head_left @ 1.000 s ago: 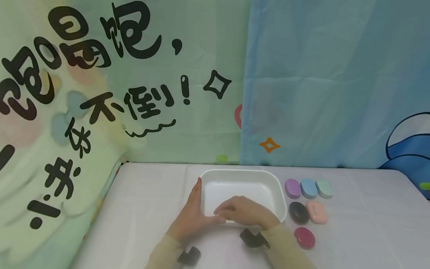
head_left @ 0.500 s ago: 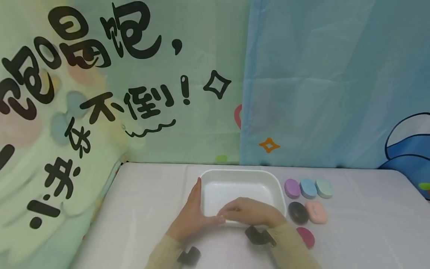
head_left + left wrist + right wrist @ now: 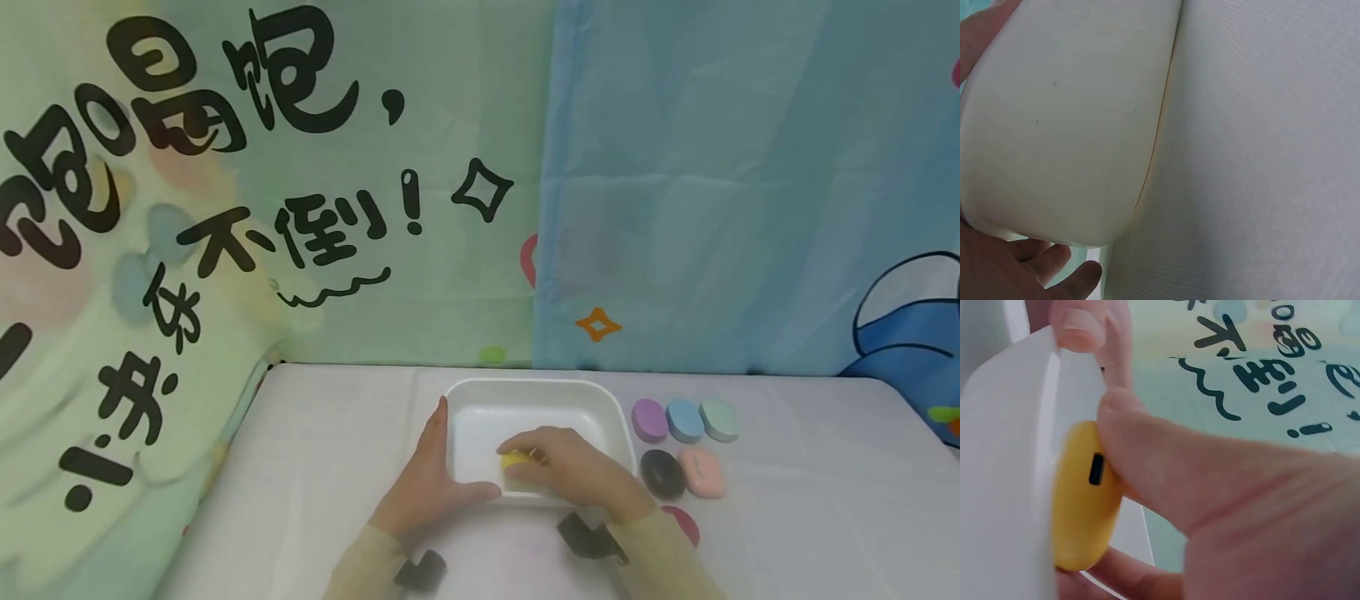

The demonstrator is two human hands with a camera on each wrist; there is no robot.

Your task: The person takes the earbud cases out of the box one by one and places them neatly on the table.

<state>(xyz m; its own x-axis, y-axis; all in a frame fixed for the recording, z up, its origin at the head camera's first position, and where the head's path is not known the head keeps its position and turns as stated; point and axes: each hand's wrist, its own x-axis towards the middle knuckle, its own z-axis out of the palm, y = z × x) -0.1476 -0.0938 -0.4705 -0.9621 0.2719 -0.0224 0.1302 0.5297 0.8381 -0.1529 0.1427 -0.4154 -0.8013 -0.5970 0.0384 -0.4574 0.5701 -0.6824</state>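
A white tray (image 3: 480, 421) lies on the table, and my left hand (image 3: 435, 479) grips its near left corner, fingers along the left side and thumb at the near rim. The tray's outer wall (image 3: 1066, 125) fills much of the left wrist view, with fingertips (image 3: 1082, 279) curling past its edge. Over the tray's near half, my right hand (image 3: 573, 468) holds a small rounded yellow case (image 3: 514, 460) between thumb and fingers. A black slot shows on the yellow case (image 3: 1079, 500) in the right wrist view. Whether the case touches the tray floor I cannot tell.
Several small rounded cases stand right of the tray: purple (image 3: 649, 420), blue (image 3: 685, 420), mint (image 3: 719, 419), black (image 3: 663, 473) and pink (image 3: 702, 472). A magenta one (image 3: 682, 525) is partly hidden by my right sleeve (image 3: 660, 554). Printed cloth hangs behind the table.
My right hand has moved up and right from the tray's near rim, and the yellow case now shows plainly in its fingers. The left hand has stayed in place.
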